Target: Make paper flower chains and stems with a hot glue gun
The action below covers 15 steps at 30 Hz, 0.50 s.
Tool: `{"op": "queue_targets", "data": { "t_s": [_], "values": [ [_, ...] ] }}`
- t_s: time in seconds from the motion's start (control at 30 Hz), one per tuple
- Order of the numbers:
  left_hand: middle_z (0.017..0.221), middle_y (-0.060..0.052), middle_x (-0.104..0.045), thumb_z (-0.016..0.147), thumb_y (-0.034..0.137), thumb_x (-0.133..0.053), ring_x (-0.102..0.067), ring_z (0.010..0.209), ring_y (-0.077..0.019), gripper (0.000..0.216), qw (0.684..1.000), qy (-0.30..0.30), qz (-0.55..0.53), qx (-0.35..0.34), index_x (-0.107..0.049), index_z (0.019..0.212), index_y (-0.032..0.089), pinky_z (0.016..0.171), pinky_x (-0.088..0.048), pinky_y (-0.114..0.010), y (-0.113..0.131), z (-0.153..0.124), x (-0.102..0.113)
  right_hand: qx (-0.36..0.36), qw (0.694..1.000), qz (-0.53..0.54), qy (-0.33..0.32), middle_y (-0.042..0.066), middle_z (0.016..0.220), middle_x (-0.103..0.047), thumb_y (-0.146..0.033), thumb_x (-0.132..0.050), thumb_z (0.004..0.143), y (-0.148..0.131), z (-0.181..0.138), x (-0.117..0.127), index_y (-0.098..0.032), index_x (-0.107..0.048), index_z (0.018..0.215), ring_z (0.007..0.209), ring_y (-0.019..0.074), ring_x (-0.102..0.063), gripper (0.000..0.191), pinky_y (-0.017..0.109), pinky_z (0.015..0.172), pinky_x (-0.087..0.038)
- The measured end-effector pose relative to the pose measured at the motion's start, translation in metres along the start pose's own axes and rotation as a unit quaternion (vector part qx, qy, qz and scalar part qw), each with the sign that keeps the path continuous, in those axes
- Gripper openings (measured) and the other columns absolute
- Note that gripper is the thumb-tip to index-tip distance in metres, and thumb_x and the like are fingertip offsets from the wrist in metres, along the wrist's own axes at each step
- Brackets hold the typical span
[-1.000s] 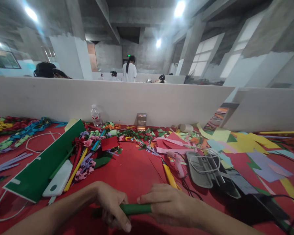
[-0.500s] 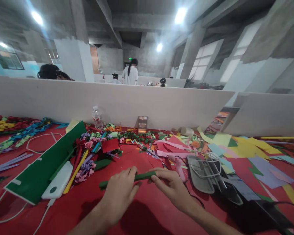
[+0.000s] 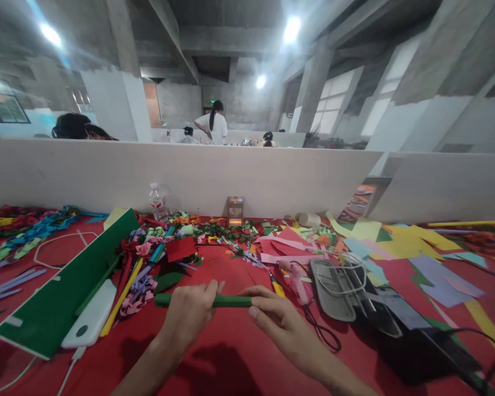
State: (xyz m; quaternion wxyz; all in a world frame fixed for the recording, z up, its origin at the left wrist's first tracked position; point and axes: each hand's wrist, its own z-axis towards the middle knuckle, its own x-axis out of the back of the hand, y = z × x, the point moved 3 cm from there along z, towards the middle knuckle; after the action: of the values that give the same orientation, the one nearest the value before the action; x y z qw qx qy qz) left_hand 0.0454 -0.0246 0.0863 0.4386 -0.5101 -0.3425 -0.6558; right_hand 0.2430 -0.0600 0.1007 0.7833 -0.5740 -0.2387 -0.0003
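A rolled green paper stick [image 3: 231, 301] lies level between my two hands, just above the red table [image 3: 231, 357]. My left hand [image 3: 188, 316] is closed round the stick's middle, with its left end poking out past the fingers. My right hand [image 3: 274, 322] pinches the stick's right end with fingers and thumb.
A long green board [image 3: 61, 294] and a white power bank [image 3: 86, 324] lie at the left. Paper flowers and coloured sticks [image 3: 142, 269] sit behind them. A pink glue gun [image 3: 297, 278], a grey tray [image 3: 338, 283], black cables and loose coloured paper scraps [image 3: 400, 245] fill the right. A water bottle [image 3: 157, 201] stands by the white partition [image 3: 214, 170].
Both hands carried the green stick away from me, from the near table edge toward the middle. The stick went from tilted to level, and more of its left end shows.
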Motion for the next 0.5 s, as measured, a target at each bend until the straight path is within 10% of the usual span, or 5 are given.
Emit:
{"op": "queue_targets", "data": {
  "t_s": [0.2, 0.5],
  "values": [
    [0.066, -0.003, -0.073, 0.103, 0.030, -0.043, -0.071, 0.060, -0.0232, 0.031, 0.998, 0.050, 0.010, -0.034, -0.069, 0.087, 0.023, 0.049, -0.023, -0.032, -0.002, -0.005, -0.006, -0.024, 0.999, 0.008, 0.027, 0.012, 0.119, -0.067, -0.041, -0.064, 0.094, -0.003, 0.000, -0.005, -0.018, -0.077, 0.086, 0.111, 0.0255, -0.063, 0.028, 0.033, 0.096, -0.046],
    [0.079, -0.006, -0.077, 0.103, 0.025, -0.041, -0.074, 0.071, -0.0260, 0.029, 0.998, -0.055, 0.024, -0.010, -0.070, 0.102, 0.022, 0.051, -0.030, -0.030, -0.007, -0.007, -0.005, -0.088, 0.989, 0.094, 0.071, 0.012, 0.113, -0.068, -0.056, -0.063, 0.091, 0.012, -0.006, -0.012, -0.018, -0.074, 0.074, 0.104, 0.0271, -0.063, 0.043, 0.035, 0.087, -0.049]
  ]
}}
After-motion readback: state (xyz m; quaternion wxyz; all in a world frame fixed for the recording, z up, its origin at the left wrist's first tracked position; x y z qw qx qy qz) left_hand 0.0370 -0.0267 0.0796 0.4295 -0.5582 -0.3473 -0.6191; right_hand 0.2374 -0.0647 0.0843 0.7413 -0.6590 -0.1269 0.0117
